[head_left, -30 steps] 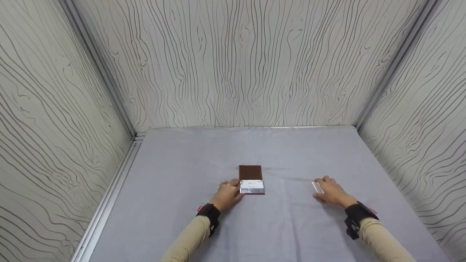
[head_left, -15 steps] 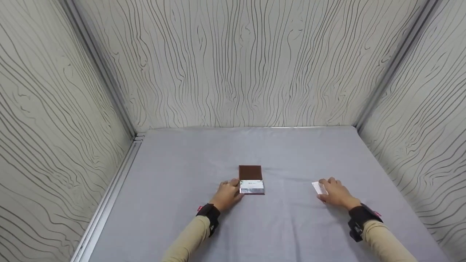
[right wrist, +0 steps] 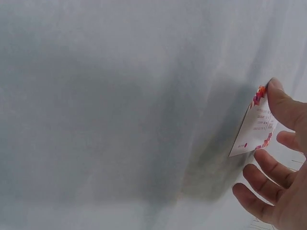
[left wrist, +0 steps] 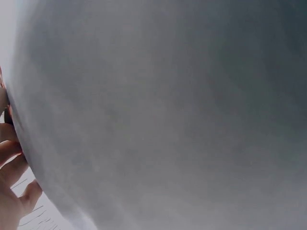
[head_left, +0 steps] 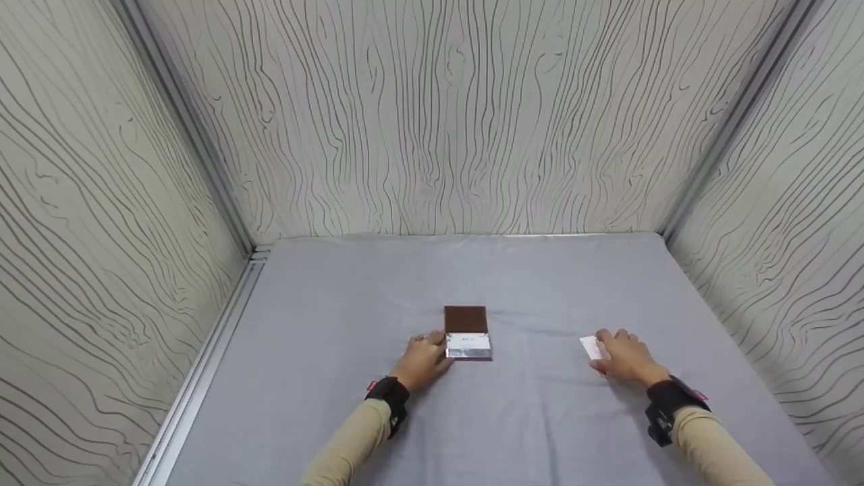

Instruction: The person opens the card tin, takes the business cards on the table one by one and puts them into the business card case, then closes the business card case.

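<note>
A brown card holder point(head_left: 466, 319) lies spread open on the grey cloth, its far flap bare. A white printed card point(head_left: 467, 341) sits in the clear pocket of its near half. My left hand point(head_left: 420, 362) holds the holder's left edge, thumb at the near corner. In the left wrist view only its fingers point(left wrist: 13, 167) show, beside a sliver of red edge. To the right, my right hand point(head_left: 626, 358) pinches a white business card point(right wrist: 257, 124) with coloured corners by its opposite edges, thumb on one side and fingertips on the other. The card is tilted above the cloth.
Grey cloth point(head_left: 351, 297) with soft creases covers the table. Wood-grain patterned panels point(head_left: 432, 121) enclose the back and both sides. A metal rail point(head_left: 202, 364) runs along the left edge.
My right hand has shifted slightly right, and more of the white card's face now shows as it tilts in the fingers. The left hand and card holder look unchanged.
</note>
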{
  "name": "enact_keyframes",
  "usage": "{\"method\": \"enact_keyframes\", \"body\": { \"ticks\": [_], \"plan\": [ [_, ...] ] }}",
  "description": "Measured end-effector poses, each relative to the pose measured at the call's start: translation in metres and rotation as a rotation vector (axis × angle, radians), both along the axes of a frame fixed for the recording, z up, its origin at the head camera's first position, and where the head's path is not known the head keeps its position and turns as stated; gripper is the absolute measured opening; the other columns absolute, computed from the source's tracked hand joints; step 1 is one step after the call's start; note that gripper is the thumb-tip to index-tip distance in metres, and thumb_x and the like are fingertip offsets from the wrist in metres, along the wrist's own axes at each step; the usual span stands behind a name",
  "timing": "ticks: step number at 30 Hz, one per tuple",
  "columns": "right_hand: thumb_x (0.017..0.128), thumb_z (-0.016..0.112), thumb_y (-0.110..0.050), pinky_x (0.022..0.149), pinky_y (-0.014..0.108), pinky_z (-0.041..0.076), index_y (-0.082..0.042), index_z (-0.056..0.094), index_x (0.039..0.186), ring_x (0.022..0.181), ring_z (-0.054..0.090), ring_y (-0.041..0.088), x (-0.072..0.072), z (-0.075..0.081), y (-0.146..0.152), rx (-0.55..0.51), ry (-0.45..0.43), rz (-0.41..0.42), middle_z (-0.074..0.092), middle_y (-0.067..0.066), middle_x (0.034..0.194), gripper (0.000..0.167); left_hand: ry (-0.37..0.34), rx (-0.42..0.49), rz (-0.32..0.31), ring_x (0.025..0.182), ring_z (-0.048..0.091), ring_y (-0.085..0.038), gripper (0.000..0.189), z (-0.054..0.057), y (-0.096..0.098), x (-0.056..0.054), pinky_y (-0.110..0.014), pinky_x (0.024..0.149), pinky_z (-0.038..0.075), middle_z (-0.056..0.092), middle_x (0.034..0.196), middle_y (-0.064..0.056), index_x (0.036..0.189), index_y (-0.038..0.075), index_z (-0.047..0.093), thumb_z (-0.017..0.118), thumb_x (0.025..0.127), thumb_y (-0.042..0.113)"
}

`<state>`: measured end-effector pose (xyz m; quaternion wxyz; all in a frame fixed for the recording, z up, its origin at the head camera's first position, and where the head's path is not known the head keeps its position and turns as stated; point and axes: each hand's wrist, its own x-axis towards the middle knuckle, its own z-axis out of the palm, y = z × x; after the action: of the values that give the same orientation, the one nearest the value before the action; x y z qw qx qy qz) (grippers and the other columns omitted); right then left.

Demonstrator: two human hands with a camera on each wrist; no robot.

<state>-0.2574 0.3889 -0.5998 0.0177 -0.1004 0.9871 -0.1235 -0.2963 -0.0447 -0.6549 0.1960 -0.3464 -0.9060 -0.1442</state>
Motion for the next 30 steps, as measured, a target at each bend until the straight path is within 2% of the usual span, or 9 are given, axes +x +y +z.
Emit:
{"method": "enact_keyframes", "body": {
  "ticks": [3, 8, 11, 15, 20, 23, 26, 30],
  "plan": [
    [0.080, 0.080, -0.027, 0.070, 0.057, 0.042, 0.005, 0.054, 0.115, 0.078, 0.052, 0.042, -0.002, -0.001, 0.000, 0.019, -0.011, -0.034, 0.052, 0.024, 0.085, 0.054, 0.027, 0.014, -0.007, 0.087, 0.066, -0.026, 0.025, -0.002, 0.000, -0.001, -0.045, 0.078, 0.050, 0.064, 0.103, -0.008, 0.104, 0.006, 0.073, 0.074, 0.088, 0.025],
    [0.079, 0.081, -0.030, 0.068, 0.057, 0.042, 0.005, 0.053, 0.112, 0.077, 0.052, 0.042, -0.004, -0.002, 0.002, 0.037, -0.027, -0.061, 0.051, 0.022, 0.082, 0.055, 0.012, -0.002, 0.006, 0.090, 0.066, -0.025, 0.026, -0.003, 0.000, -0.001, -0.045, 0.080, 0.050, 0.064, 0.105, -0.007, 0.107, 0.007, 0.073, 0.073, 0.089, 0.026],
    [0.079, 0.080, -0.027, 0.070, 0.057, 0.042, 0.006, 0.052, 0.113, 0.078, 0.052, 0.042, -0.007, -0.005, 0.002, 0.030, -0.029, -0.055, 0.051, 0.023, 0.083, 0.056, -0.007, -0.013, 0.010, 0.092, 0.066, -0.025, 0.026, -0.001, 0.001, 0.000, -0.045, 0.081, 0.049, 0.064, 0.107, -0.007, 0.107, 0.007, 0.073, 0.072, 0.090, 0.026],
    [0.075, 0.083, -0.025, 0.068, 0.058, 0.042, 0.007, 0.050, 0.113, 0.078, 0.051, 0.044, -0.009, -0.006, 0.001, 0.032, -0.005, -0.055, 0.049, 0.024, 0.084, 0.059, 0.021, -0.025, 0.010, 0.090, 0.066, -0.026, 0.027, 0.000, 0.001, 0.000, -0.044, 0.079, 0.049, 0.064, 0.106, -0.008, 0.108, 0.007, 0.072, 0.073, 0.089, 0.026],
    [0.071, 0.086, -0.013, 0.062, 0.053, 0.044, 0.005, 0.047, 0.118, 0.073, 0.049, 0.040, -0.010, -0.005, -0.003, -0.046, 0.040, -0.028, 0.043, 0.026, 0.093, 0.064, 0.030, -0.030, 0.013, 0.087, 0.067, -0.026, 0.027, 0.000, 0.001, -0.001, -0.044, 0.079, 0.050, 0.064, 0.105, -0.008, 0.107, 0.006, 0.071, 0.073, 0.089, 0.026],
    [0.072, 0.080, 0.001, 0.058, 0.046, 0.045, 0.005, 0.045, 0.123, 0.069, 0.049, 0.034, -0.010, -0.003, -0.005, -0.120, 0.039, -0.005, 0.038, 0.025, 0.096, 0.062, 0.015, -0.032, 0.013, 0.090, 0.066, -0.026, 0.027, 0.000, 0.001, 0.000, -0.045, 0.081, 0.050, 0.064, 0.107, -0.008, 0.109, 0.006, 0.071, 0.072, 0.090, 0.026],
    [0.071, 0.068, 0.015, 0.052, 0.038, 0.044, 0.005, 0.046, 0.122, 0.064, 0.049, 0.029, -0.010, -0.001, -0.005, -0.183, 0.054, 0.015, 0.035, 0.022, 0.095, 0.057, 0.004, -0.035, 0.010, 0.094, 0.066, -0.026, 0.027, 0.000, 0.001, 0.000, -0.045, 0.083, 0.049, 0.065, 0.109, -0.008, 0.110, 0.007, 0.072, 0.071, 0.091, 0.026],
    [0.068, 0.055, 0.023, 0.048, 0.032, 0.043, 0.004, 0.049, 0.120, 0.063, 0.046, 0.026, -0.012, 0.006, -0.005, -0.263, 0.081, 0.043, 0.035, 0.019, 0.094, 0.055, -0.020, -0.036, 0.011, 0.096, 0.066, -0.025, 0.026, 0.001, 0.000, 0.000, -0.045, 0.085, 0.049, 0.064, 0.110, -0.008, 0.110, 0.008, 0.073, 0.070, 0.091, 0.026]
  ]
}}
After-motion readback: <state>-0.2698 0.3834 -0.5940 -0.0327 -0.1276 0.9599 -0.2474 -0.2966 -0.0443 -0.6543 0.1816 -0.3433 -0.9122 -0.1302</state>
